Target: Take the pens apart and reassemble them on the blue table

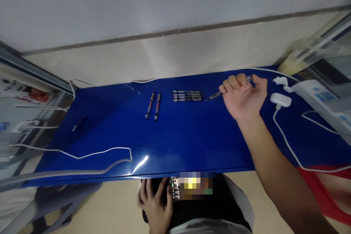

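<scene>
My right hand (242, 95) is raised over the right part of the blue table (175, 142), palm up, its fingers curled round a pen (215, 95). The pen's grey grip and tip stick out to the left, and its other end shows by the thumb. Left of that tip, several similar pens (188, 95) lie side by side in a stack of parallel rows. Two more pens, one (150, 106) beside the other (157, 106), lie slanted farther left. Below the table's front edge my left hand (156, 201) rests on dark cloth, fingers spread, beside a lit screen (175, 189).
A white earbud-like case (281, 99) with a cable, a crumpled tissue (281, 81) and a white box (315, 95) are at the right. A small black object (78, 124) lies at the left. White cable (104, 151) crosses the front left. A wall (164, 58) stands behind.
</scene>
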### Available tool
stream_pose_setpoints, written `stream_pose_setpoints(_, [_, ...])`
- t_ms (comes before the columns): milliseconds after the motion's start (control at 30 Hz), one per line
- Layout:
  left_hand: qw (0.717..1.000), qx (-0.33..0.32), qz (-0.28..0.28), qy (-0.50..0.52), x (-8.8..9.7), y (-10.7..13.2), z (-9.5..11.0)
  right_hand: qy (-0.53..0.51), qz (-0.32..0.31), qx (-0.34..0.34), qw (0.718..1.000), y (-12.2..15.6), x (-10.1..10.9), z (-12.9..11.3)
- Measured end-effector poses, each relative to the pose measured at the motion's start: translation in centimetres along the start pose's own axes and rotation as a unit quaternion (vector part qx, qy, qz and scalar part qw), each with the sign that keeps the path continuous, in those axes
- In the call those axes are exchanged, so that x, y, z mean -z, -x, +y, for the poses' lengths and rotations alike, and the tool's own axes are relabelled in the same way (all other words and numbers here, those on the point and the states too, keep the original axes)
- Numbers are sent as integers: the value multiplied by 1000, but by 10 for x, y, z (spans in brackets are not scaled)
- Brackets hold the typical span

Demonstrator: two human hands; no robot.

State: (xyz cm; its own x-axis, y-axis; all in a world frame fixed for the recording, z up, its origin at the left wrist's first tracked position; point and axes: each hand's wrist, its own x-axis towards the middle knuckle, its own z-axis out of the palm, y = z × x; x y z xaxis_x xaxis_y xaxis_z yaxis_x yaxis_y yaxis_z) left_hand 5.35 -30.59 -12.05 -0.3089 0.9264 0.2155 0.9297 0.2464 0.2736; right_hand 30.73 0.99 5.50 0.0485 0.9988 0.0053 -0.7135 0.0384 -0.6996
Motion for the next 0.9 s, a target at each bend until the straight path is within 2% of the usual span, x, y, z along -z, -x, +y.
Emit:
stream_pose_setpoints(233, [1000,-8,-24,-2,5,-2,3,-41,-25,-3,999,1,0,0])
stream_pose_setpoints(433, [998,-37,-52,2,12,-4,4,-29,-30,-12,999,2,-1,1])
stream_pose_setpoints(600, [999,-17,-38,-15,9,-3,6,-40,-46,-14,998,1,1,1])
stream_pose_setpoints(767, [999,6,-1,-33,3,-4,10,-33,-29,6,999,0,3,-1])
stream_pose_setpoints(900, [999,19,2,-28,2,-5,11,-40,-34,-1,999,-2,4,-1])
